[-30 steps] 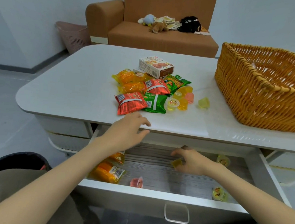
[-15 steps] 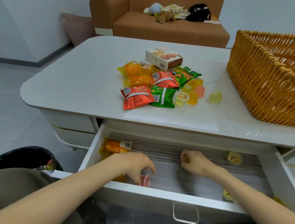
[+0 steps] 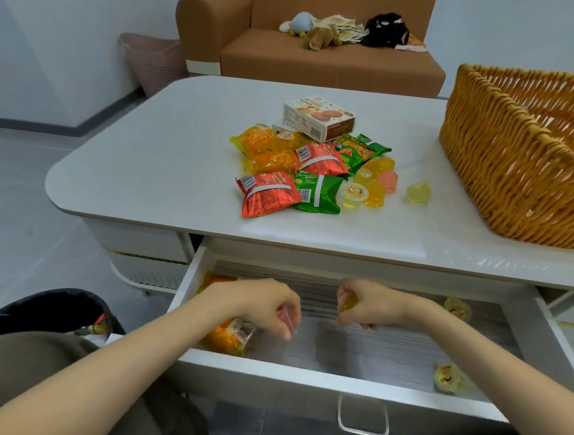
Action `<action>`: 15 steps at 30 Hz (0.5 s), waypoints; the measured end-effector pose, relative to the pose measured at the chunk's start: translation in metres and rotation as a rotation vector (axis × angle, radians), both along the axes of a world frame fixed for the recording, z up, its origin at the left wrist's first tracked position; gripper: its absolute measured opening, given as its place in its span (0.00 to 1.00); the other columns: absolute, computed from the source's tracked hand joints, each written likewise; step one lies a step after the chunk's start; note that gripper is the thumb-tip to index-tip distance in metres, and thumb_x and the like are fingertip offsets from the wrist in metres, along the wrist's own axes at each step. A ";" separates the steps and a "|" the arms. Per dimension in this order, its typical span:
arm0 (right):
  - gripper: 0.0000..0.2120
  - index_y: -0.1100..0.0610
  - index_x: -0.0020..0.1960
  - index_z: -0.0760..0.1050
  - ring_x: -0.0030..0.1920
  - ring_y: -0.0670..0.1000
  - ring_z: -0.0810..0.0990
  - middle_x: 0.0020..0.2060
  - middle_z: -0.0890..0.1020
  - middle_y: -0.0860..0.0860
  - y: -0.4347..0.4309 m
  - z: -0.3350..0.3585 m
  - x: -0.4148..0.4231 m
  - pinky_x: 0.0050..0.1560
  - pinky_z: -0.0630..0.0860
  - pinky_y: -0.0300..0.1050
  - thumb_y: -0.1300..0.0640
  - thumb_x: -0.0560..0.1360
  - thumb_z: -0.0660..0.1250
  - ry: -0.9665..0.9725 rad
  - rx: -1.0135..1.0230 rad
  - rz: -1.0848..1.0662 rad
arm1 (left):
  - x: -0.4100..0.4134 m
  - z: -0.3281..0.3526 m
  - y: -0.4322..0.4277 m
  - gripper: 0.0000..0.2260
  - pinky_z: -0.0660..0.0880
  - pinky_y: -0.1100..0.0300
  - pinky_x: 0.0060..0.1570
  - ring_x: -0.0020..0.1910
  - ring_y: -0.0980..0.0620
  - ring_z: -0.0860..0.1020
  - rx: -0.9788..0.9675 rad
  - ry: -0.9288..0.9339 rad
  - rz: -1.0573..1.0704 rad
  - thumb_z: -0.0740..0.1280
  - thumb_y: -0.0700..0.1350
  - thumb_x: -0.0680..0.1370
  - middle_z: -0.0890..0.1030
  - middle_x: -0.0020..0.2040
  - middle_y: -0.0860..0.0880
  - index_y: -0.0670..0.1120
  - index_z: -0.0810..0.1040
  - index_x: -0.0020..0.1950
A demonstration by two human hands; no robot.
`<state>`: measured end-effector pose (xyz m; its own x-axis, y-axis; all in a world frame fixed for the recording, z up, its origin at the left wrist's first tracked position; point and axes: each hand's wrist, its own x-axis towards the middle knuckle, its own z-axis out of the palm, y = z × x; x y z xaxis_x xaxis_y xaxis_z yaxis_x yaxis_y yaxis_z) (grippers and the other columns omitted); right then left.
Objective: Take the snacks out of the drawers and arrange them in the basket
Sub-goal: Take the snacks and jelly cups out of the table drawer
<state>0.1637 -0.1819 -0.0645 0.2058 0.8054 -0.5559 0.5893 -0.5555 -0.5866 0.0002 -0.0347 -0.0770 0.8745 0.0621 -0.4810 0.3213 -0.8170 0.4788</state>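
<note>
Both hands are inside the open white drawer. My left hand is curled around a pink jelly cup. My right hand grips a yellow jelly cup. Orange snack bags lie at the drawer's left, partly under my left arm. Two jelly cups stay at the drawer's right, one at the back and one at the front. On the white table lies a pile of snack bags, a biscuit box and several jelly cups. The wicker basket stands on the right.
A brown sofa with soft toys stands behind the table. A pink bin sits to its left. The drawer's metal handle faces me. A dark bag lies by my left knee.
My left hand left the table edge, dropped into the drawer and closed on the pink jelly cup. My right hand kept its yellow cup and lifted slightly.
</note>
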 end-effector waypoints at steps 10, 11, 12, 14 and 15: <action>0.11 0.54 0.54 0.68 0.37 0.48 0.74 0.48 0.76 0.53 0.003 0.077 0.003 0.37 0.74 0.37 0.59 0.75 0.68 0.011 0.441 -0.198 | 0.004 0.080 0.029 0.18 0.75 0.68 0.47 0.50 0.61 0.77 -0.040 -0.574 0.428 0.73 0.51 0.73 0.76 0.56 0.56 0.55 0.70 0.59; 0.11 0.56 0.55 0.67 0.38 0.48 0.74 0.48 0.75 0.53 0.005 0.074 0.008 0.36 0.74 0.36 0.61 0.75 0.66 -0.009 0.459 -0.241 | 0.009 0.077 0.030 0.19 0.75 0.68 0.48 0.51 0.61 0.77 -0.029 -0.628 0.475 0.73 0.50 0.73 0.77 0.56 0.55 0.54 0.70 0.60; 0.11 0.57 0.56 0.67 0.39 0.49 0.74 0.48 0.73 0.53 0.007 0.070 0.012 0.36 0.75 0.35 0.63 0.75 0.64 -0.034 0.474 -0.276 | 0.014 0.072 0.030 0.20 0.76 0.65 0.50 0.52 0.59 0.77 -0.027 -0.663 0.515 0.74 0.49 0.72 0.77 0.56 0.54 0.53 0.71 0.61; 0.12 0.56 0.56 0.67 0.45 0.52 0.75 0.54 0.72 0.55 0.013 0.057 0.023 0.43 0.76 0.40 0.64 0.75 0.63 -0.148 0.514 -0.307 | 0.026 0.062 0.029 0.22 0.77 0.61 0.52 0.54 0.55 0.77 -0.025 -0.680 0.549 0.74 0.47 0.72 0.78 0.58 0.51 0.50 0.71 0.63; 0.13 0.56 0.58 0.68 0.48 0.53 0.74 0.57 0.71 0.57 0.016 0.050 0.028 0.48 0.75 0.42 0.64 0.75 0.63 -0.211 0.529 -0.306 | 0.031 0.057 0.028 0.22 0.76 0.62 0.51 0.53 0.55 0.77 -0.024 -0.678 0.546 0.74 0.47 0.72 0.78 0.59 0.51 0.49 0.71 0.64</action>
